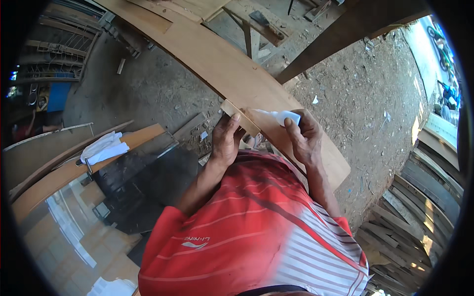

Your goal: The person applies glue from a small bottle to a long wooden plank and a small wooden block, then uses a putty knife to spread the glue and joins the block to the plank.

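Observation:
My left hand (pixel 226 140) grips a small light wooden block (pixel 239 117), thumb on top, held against the near edge of a long curved plywood board (pixel 222 64). My right hand (pixel 304 135) pinches a white folded piece, paper or cloth (pixel 281 117), pressed on the board just right of the block. The board runs from the upper left down to the right past my hands. My red and white striped shirt fills the lower middle.
A white cloth (pixel 103 148) lies on a plank at the left, beside a dark machine table (pixel 143 177). A wooden trestle (pixel 256 24) stands behind the board. Stacked planks (pixel 414 217) lie at the right on dirt ground strewn with wood chips.

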{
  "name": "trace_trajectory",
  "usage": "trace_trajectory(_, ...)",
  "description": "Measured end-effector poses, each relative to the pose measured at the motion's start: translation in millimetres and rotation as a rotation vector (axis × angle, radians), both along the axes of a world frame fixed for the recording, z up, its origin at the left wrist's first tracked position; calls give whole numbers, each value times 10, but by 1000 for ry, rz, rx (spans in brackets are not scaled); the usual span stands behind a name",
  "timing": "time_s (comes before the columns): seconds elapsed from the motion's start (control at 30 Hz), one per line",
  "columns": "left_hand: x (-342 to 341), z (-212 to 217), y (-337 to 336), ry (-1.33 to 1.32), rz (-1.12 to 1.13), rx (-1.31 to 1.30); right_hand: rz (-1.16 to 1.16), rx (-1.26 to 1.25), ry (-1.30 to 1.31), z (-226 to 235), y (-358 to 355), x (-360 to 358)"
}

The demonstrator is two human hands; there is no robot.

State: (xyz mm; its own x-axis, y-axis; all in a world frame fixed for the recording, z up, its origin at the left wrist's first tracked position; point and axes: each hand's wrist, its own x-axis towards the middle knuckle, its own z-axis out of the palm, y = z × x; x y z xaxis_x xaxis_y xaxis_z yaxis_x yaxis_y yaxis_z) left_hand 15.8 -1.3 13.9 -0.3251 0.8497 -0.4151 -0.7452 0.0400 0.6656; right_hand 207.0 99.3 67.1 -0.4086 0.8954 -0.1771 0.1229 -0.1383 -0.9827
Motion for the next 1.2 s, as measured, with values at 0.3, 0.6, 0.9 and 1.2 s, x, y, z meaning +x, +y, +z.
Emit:
trace_trajectory(0.3, -14, -75, -60, -24, 5, 41, 1, 105, -144, -41, -116, -17)
trace_trajectory(0.6, -16, 4, -17, -27, 3, 24, 25, 139, -193, -14, -80, -39)
trace_trajectory(0.9, -31, -35, -39, -17, -22, 34, 25, 128, -208, 28, -86, -68)
trace_trajectory(1.2, -26, -10, -23, -11, -7, 25, 26, 124, -200, -42, -84, -74)
